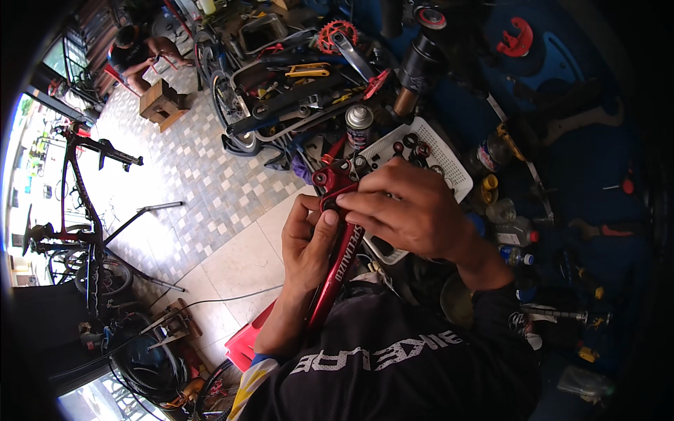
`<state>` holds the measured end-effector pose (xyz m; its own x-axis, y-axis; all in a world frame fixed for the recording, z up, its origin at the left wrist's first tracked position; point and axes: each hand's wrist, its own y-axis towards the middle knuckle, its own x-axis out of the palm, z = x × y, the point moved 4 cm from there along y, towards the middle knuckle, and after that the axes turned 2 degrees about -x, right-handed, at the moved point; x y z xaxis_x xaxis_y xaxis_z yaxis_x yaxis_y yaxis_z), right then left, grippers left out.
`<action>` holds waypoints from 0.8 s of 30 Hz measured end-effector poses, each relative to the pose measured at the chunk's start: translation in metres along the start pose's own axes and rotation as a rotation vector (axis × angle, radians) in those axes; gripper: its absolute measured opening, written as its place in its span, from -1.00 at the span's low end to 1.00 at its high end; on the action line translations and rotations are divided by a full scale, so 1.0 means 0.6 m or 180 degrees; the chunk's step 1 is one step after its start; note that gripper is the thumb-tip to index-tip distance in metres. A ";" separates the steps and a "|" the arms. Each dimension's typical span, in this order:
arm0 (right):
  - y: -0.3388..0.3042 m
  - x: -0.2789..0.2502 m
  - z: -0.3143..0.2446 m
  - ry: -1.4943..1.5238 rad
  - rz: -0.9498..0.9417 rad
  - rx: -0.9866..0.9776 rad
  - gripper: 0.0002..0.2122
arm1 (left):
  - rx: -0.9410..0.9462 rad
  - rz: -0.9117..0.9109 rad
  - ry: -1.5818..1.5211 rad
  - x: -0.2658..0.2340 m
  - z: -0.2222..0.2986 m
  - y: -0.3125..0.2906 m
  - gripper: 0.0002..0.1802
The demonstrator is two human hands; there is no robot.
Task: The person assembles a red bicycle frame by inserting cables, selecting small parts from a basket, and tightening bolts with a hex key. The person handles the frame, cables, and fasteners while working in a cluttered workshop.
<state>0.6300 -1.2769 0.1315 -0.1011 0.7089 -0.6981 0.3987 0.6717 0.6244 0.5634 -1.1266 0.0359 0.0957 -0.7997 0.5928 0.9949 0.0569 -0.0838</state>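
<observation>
A red bicycle frame part [328, 284] with white lettering slants up from my lap, its jointed end with round pivot holes at the top. My left hand [307, 242] is closed around it just below that end, with the thumb along the near side. The fingers of my right hand [414, 210] are pinched together against the same joint from the right. Whatever small piece they may hold is hidden by the fingertips. Behind my right hand, a white perforated tray [449, 158] holds several dark rings and small parts. A spray can [359, 125] stands beside the tray.
Beyond the can, a tool tray [281, 130] is heaped with tools and a crank with a red chainring [337, 36]. Bottles [516, 230] stand at right. A bicycle frame on a stand [77, 186] is at left. A person [137, 56] sits by a wooden stool [163, 102] far left.
</observation>
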 end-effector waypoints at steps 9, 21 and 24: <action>-0.097 0.008 0.089 0.2375 0.1883 0.1870 -0.76 | -0.0083 0.0314 0.0090 0.020 0.031 -0.004 -0.86; -0.117 0.133 0.085 0.4082 0.1004 0.2739 -0.83 | -0.0470 0.0001 0.0389 -0.023 0.008 -0.033 -0.69; -0.105 0.104 0.077 0.4011 0.0920 0.2802 -0.83 | -0.0636 0.0173 0.0052 -0.036 0.028 -0.037 -0.85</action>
<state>0.6409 -1.2848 0.0323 -0.4194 0.8057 0.4183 0.8807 0.4729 -0.0278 0.5396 -1.1003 0.0386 0.1470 -0.8083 0.5701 0.9617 -0.0180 -0.2735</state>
